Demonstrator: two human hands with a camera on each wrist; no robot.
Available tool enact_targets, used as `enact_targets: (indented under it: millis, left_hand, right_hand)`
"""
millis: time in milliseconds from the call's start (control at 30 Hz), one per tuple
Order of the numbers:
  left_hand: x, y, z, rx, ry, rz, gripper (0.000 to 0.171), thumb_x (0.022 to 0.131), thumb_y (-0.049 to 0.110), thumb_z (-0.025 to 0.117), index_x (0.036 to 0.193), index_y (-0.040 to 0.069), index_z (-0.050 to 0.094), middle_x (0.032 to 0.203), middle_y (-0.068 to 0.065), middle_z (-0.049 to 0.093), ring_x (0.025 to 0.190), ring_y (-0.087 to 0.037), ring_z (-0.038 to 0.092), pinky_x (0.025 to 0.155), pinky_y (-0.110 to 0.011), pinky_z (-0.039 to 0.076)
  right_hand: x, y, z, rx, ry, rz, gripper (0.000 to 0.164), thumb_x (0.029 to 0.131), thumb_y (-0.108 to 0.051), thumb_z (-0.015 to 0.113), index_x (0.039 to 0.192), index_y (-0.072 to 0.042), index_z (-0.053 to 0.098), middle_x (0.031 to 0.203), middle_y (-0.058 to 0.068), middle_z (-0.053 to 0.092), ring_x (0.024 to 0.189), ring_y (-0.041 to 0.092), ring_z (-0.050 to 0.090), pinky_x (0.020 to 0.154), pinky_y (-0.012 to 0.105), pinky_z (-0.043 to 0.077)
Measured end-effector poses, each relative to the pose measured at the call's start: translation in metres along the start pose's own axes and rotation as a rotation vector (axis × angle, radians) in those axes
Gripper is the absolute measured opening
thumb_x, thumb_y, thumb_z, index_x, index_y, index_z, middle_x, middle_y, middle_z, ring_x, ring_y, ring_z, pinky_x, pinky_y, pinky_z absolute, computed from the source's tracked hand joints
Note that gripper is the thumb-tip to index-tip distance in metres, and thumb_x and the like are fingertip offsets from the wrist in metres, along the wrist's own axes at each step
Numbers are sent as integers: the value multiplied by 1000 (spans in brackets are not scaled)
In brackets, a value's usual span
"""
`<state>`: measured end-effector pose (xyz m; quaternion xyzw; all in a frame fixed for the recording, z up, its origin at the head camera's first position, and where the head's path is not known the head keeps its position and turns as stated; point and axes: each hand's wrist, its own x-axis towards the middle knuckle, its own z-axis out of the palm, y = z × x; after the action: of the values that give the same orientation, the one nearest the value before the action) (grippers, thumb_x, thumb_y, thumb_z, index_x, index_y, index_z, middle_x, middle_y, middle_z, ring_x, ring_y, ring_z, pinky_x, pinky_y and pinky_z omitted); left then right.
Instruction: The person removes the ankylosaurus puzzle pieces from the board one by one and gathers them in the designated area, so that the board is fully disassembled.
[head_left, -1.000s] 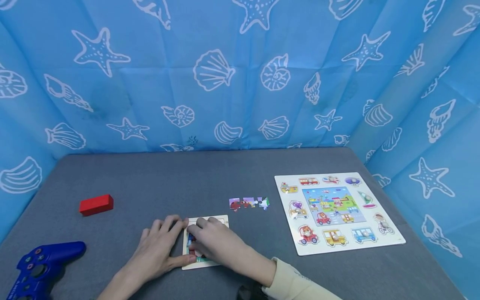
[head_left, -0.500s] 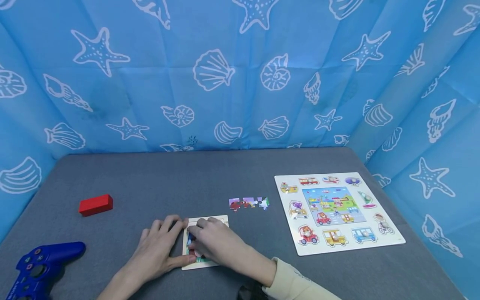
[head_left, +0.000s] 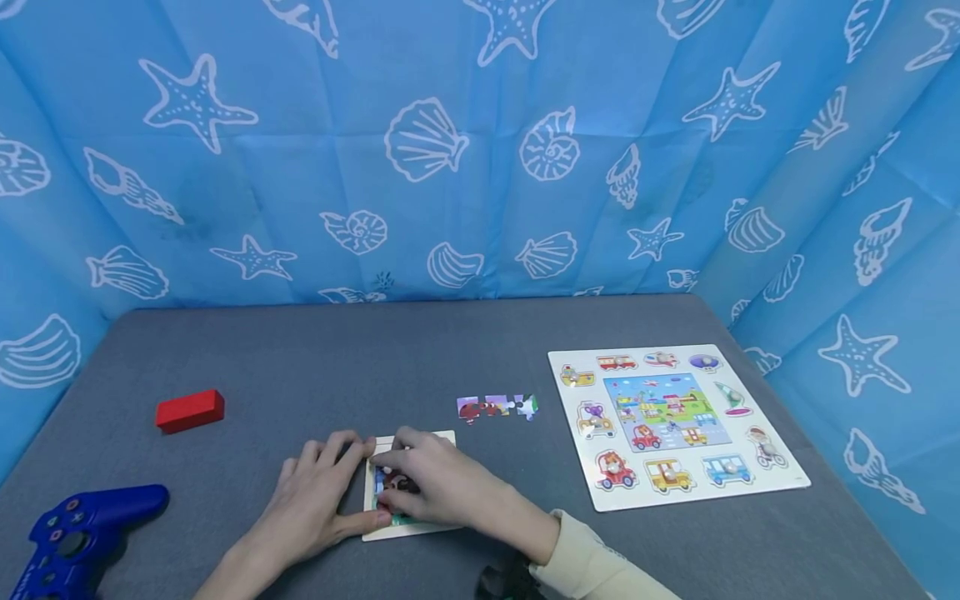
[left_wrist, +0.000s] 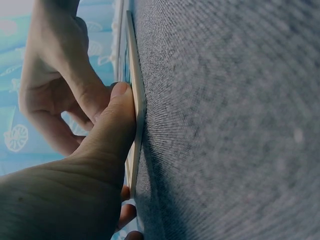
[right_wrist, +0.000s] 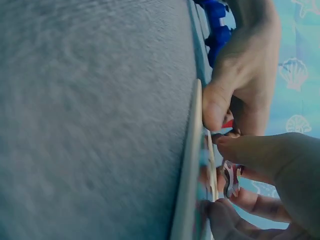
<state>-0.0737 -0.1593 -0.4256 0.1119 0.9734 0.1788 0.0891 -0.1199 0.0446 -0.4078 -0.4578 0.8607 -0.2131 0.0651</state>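
Note:
A small wooden jigsaw tray [head_left: 411,531] with a pale rim lies on the grey table, partly covered by both hands. My left hand [head_left: 318,492] holds it at its left side, thumb pressed on the near rim and fingertips at the far left corner. Over the picture, my right hand [head_left: 446,487] bends its fingers and thumb round a dark, reddish jigsaw piece [head_left: 401,482]. In the right wrist view this jigsaw piece [right_wrist: 231,179] stands tilted between thumb and fingers, just above the tray [right_wrist: 192,145]. Much of the tray's picture is hidden.
Several loose jigsaw pieces [head_left: 495,406] lie in a row behind the tray. A large white peg puzzle board [head_left: 585,467] is at the right. On the left are a red block [head_left: 191,411] and a blue game controller [head_left: 90,525]. A blue curtain [head_left: 480,208] hangs behind the table.
My right hand's fingers and thumb have spread apart a little, uncovering the dark, reddish jigsaw piece beneath them. My left hand stays in place on the tray.

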Motion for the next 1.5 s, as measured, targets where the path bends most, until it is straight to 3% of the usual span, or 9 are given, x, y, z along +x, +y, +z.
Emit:
enact_targets:
  millis: [267,533,767,1133,1500]
  left_hand:
    - [1,0,0,1,-6,-2,93,73,83,68,144,25,56,142,-3,52,110,-26,50,77,-45,40]
    - [2,0,0,1,-17,-6,93,73,81,69,145,25,55,142,-4,52,111,-27,50,78,-46,41]
    - [1,0,0,-4,2,-1,92,73,81,69,145,25,55,142,-3,52,111,-27,50,77,-45,40]
    - [1,0,1,6,11,-2,93,73,83,68,144,25,56,141,-2,52,112,-27,50,77,-44,39]
    - [1,-1,2,-1,11,4,93,73,83,67,144,24,56,141,-3,52,110,-27,50,77,-45,40]
  right_hand:
    - [0,1,-5,-14,-28,21,25,97,-13,69,121,-11,76,95,2,67,65,-5,42,56,6,32]
    - [0,2,-6,-49,-103,11,33,97,-31,71,126,-15,73,99,-2,64,75,1,43,64,12,32]
    - [3,2,-3,-65,-115,-27,20,98,-25,71,115,-17,76,97,-3,65,77,2,44,73,13,35]
    - [6,0,-5,-53,-157,12,26,96,-22,71,121,-13,73,103,-3,65,85,3,48,75,13,38]
    - [4,4,-8,34,-139,-63,23,96,-19,70,118,-11,73,97,-1,61,73,-2,42,63,7,33]
